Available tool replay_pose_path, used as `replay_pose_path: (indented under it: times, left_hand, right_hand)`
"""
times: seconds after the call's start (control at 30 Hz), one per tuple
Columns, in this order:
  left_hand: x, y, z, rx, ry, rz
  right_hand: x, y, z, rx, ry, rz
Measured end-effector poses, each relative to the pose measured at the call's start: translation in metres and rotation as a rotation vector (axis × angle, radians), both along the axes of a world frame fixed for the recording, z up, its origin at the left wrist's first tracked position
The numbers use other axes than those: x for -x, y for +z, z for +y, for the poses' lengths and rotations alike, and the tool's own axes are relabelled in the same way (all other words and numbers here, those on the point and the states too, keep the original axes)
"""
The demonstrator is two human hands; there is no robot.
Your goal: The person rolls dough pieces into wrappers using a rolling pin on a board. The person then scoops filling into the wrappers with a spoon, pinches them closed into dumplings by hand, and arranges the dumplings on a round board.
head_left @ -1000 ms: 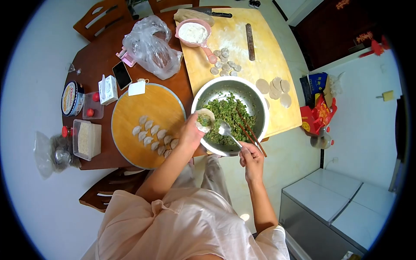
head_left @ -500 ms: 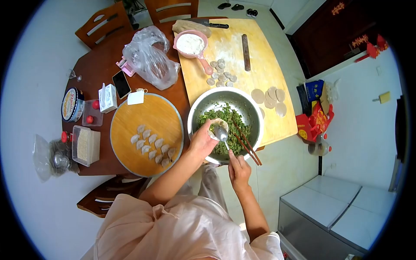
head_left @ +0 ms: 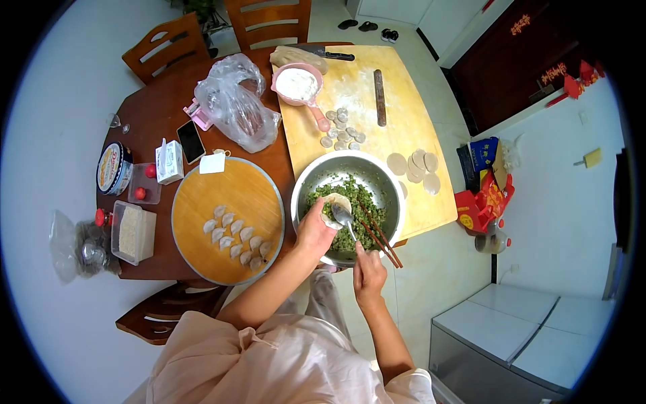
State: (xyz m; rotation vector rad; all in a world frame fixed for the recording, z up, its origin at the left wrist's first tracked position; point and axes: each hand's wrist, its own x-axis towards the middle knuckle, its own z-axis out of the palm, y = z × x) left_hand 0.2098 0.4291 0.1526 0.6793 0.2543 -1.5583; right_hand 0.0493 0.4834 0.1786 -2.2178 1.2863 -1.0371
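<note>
Above a steel mixing bowl point(head_left: 301, 185) of green filling point(head_left: 348, 188), my left hand point(head_left: 315, 229) holds a round dumpling wrapper point(head_left: 334, 200) with some filling on it. My right hand point(head_left: 369, 271) grips a metal spoon point(head_left: 343, 217), whose bowl rests against the wrapper. A pair of brown chopsticks point(head_left: 382, 242) leans in the bowl at its right side. On a round wooden board point(head_left: 195, 187) to the left, several folded dumplings point(head_left: 227, 241) lie in rows.
A floured cutting board point(head_left: 424, 114) carries flattened wrappers point(head_left: 414, 166), small dough pieces point(head_left: 342, 128), a rolling pin point(head_left: 380, 97), a pink flour scoop point(head_left: 297, 84) and a knife point(head_left: 336, 56). Leftward are a plastic bag point(head_left: 239, 101), a phone point(head_left: 190, 142) and a tub of white grains point(head_left: 133, 232).
The whole view has shifted slightly, so the table sits lower. My hands still hold the wrapper and spoon together over the bowl.
</note>
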Motion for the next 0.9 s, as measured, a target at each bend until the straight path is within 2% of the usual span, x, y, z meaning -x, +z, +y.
replay_pose_path:
  times: [0.13,0.23,0.3,0.4,0.5,0.6,0.8,0.9]
  left_hand:
    - [-0.013,-0.008,0.0,-0.023,0.038,0.005]
    - [-0.026,-0.001,0.003,-0.014,0.083,0.084]
    - [-0.028,0.013,0.007,0.005,-0.005,0.067]
    - [-0.032,0.034,0.02,0.071,-0.139,0.019]
    - [-0.025,0.052,0.034,0.101,-0.223,0.029]
    - [-0.016,0.053,0.045,0.159,-0.268,0.081]
    - [-0.014,0.062,0.058,0.177,-0.313,0.077]
    - [-0.024,0.067,0.065,0.196,-0.354,-0.136]
  right_hand:
    - [0.017,-0.003,0.001,0.101,-0.061,0.056]
    - [0.035,-0.02,-0.002,0.029,-0.031,0.326]
    - [0.041,-0.032,-0.003,-0.048,0.001,0.483]
    - [0.038,-0.034,-0.009,0.06,0.017,0.509]
    - [0.012,0.023,-0.014,0.192,0.09,0.277]
    - [-0.004,0.043,-0.017,0.342,0.166,0.186]
    - [-0.014,0.055,-0.027,0.355,0.325,0.176]
    - [-0.021,0.072,-0.025,0.268,0.329,0.041]
